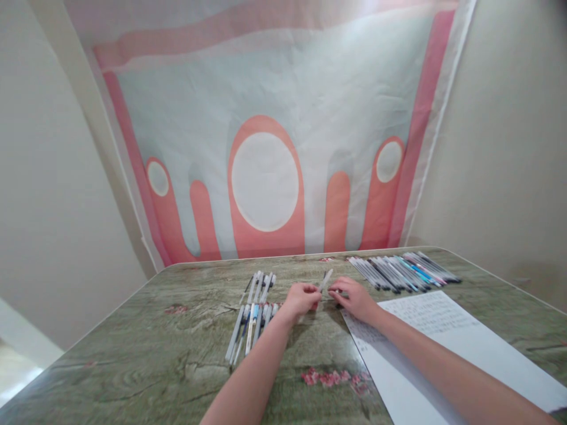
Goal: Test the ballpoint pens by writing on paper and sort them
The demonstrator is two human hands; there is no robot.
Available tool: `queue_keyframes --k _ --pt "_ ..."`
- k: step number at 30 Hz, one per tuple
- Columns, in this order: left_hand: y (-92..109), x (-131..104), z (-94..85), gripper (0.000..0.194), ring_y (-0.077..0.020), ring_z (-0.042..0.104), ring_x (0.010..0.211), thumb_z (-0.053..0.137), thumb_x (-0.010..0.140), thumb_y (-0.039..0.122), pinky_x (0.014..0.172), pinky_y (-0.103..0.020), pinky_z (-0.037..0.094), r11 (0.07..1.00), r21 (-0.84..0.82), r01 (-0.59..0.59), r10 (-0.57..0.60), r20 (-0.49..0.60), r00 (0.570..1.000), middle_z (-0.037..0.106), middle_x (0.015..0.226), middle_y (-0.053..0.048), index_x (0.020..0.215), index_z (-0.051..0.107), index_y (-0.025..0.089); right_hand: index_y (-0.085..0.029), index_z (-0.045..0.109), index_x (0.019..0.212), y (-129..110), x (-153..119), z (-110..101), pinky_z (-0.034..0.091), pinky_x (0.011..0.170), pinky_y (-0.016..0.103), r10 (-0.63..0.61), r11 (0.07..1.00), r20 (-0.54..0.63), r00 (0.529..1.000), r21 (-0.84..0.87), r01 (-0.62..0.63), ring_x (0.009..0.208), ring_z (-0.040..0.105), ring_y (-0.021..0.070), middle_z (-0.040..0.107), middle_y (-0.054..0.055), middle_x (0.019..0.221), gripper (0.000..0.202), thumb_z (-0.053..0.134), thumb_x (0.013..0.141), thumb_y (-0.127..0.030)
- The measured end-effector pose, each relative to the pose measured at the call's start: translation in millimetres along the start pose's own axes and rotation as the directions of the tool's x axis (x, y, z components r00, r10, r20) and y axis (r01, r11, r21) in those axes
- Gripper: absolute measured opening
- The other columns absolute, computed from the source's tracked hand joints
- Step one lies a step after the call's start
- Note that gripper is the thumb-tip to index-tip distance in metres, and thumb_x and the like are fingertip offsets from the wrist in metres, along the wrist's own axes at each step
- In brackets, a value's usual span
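Note:
Near the middle of the table, my left hand (303, 297) is closed on a pen (326, 278) with a pale, translucent barrel that points up and away to the right. Just right of it, my right hand (351, 295) has its thumb and fingers pinched together close to the pen. A small dark bit shows at those fingertips, too small to name. My right forearm lies over a sheet of paper (447, 348) with handwriting on it. Left of my left hand are pen parts (264, 287) and a group of pens (251, 324), partly hidden by my left forearm.
A long row of pens (403, 271), mostly clear with dark ends and a few blue, lies at the back right of the wood-patterned table (146, 342). Behind the table's far edge hangs a pink and grey printed backdrop (266, 177).

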State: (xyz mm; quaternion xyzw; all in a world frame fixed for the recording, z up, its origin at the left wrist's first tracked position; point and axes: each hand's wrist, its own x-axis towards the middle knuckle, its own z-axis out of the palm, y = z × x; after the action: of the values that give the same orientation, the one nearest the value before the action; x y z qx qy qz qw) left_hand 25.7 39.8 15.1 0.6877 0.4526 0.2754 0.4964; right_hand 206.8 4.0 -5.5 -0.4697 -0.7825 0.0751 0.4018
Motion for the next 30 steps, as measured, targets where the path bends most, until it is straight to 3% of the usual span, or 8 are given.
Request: queue_keyframes --k 3,8,10,12,16,19,25,30 --pt "7.2 -5.8 9.1 0.018 -0.0042 0.040 0.043 0.058 0.062 0.025 0.046 -0.018 0.034 0.985 -0.173 0.021 -0.011 0.063 0.998 0.050 0.050 0.002 0.069 0.062 0.009 -0.017 0.062 0.081 -8.0 2.4 -3.1 0.039 0.063 0.025 0.144 0.957 0.069 0.987 0.246 -0.157 0.070 0.051 0.0144 0.059 0.003 0.075 0.028 0.044 0.081 -0.039" --pt "4.3 -7.2 16.0 0.028 -0.0064 0.049 0.046 0.066 0.060 0.031 0.048 -0.019 0.038 0.953 -0.302 0.023 0.010 0.107 0.994 0.059 0.058 -0.002 0.077 0.060 0.009 -0.014 0.057 0.081 -8.5 1.4 -3.5 0.036 0.052 0.021 0.324 0.766 0.156 0.933 0.535 -0.356 0.056 0.045 0.0091 0.054 -0.001 0.065 0.033 0.053 0.074 -0.046" --pt "0.2 -3.0 15.3 0.029 -0.0090 0.055 0.053 0.067 0.061 0.030 0.054 -0.020 0.043 0.911 -0.412 0.027 0.006 0.079 0.997 0.062 0.065 -0.005 0.080 0.057 0.010 -0.013 0.055 0.081 -5.4 0.5 -3.3 0.035 0.051 0.020 0.369 0.700 0.173 0.913 0.594 -0.395 0.054 0.044 0.0083 0.053 -0.001 0.064 0.035 0.052 0.074 -0.047" --pt "-2.9 2.7 12.6 0.024 -0.0120 0.060 0.064 0.063 0.067 0.028 0.062 -0.024 0.047 0.815 -0.580 0.016 -0.031 -0.015 0.999 0.065 0.074 -0.007 0.081 0.051 0.012 -0.014 0.054 0.083 -3.2 0.0 -3.6 0.036 0.051 0.021 0.379 0.675 0.174 0.909 0.619 -0.400 0.053 0.044 0.0080 0.054 0.000 0.067 0.034 0.050 0.076 -0.047" --pt "-5.4 12.0 2.7 0.007 -0.0144 0.062 0.082 0.046 0.081 0.020 0.074 -0.029 0.049 0.539 -0.836 -0.105 -0.164 -0.226 0.960 0.063 0.095 -0.014 0.078 0.042 0.015 -0.016 0.059 0.088 -5.4 -0.4 -4.4 0.038 0.054 0.023 0.297 0.812 0.176 0.938 0.471 -0.345 0.056 0.047 0.0100 0.057 0.000 0.069 0.030 0.050 0.076 -0.043" --pt "-7.7 14.2 -3.2 0.008 -0.0155 0.062 0.086 0.040 0.083 0.015 0.077 -0.029 0.049 0.437 -0.889 -0.138 -0.226 -0.257 0.939 0.060 0.102 -0.017 0.075 0.040 0.015 -0.018 0.064 0.086 -11.3 -0.9 -4.2 0.039 0.059 0.026 0.202 0.934 0.133 0.970 0.271 -0.232 0.064 0.050 0.0136 0.059 0.003 0.071 0.029 0.048 0.078 -0.041" --pt "-14.5 16.6 -2.2 0.008 -0.0168 0.061 0.089 0.038 0.083 0.013 0.077 -0.029 0.049 0.381 -0.914 -0.139 -0.231 -0.239 0.943 0.059 0.104 -0.018 0.076 0.040 0.014 -0.019 0.066 0.089 -15.2 -1.9 -5.2 0.038 0.059 0.025 0.144 0.983 0.043 0.989 0.113 -0.148 0.061 0.049 0.0134 0.055 0.002 0.065 0.030 0.043 0.082 -0.038" --pt "-12.3 16.4 3.1 0.009 -0.0167 0.061 0.088 0.038 0.084 0.014 0.077 -0.029 0.049 0.411 -0.905 -0.108 -0.236 -0.221 0.946 0.058 0.104 -0.020 0.076 0.042 0.012 -0.019 0.065 0.092 -7.5 -2.4 -5.1 0.037 0.058 0.025 0.122 0.990 0.029 0.992 0.067 -0.124 0.059 0.049 0.0132 0.053 0.002 0.063 0.031 0.043 0.082 -0.037"
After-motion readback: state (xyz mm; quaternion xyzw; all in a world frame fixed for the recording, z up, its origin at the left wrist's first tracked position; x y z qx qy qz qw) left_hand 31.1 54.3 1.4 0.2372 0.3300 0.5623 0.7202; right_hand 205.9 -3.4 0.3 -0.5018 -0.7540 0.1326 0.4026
